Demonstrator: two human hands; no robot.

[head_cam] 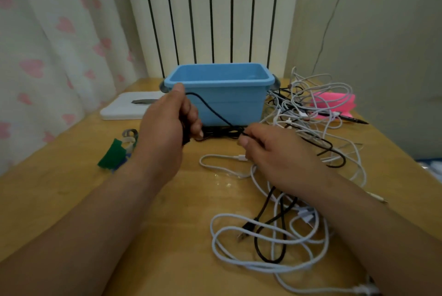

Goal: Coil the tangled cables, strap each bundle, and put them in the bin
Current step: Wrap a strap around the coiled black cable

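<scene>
A thin black cable (216,113) stretches between both hands in front of the blue bin (239,104). My left hand (167,125) grips one end of it in a fist, the cable arching out past my thumb. My right hand (275,152) pinches the looped part of the same cable just above the table. Several tangled white and black cables (311,104) lie heaped to the right of the bin. More white and black cables (270,243) sprawl on the wood near my right forearm. Green and grey straps (114,154) lie left of my left wrist.
The wooden table (71,200) carries a white flat object (124,109) at the back left and a pink item (339,101) with a black pen (351,119) at the back right. A curtain hangs on the left, a radiator behind the bin.
</scene>
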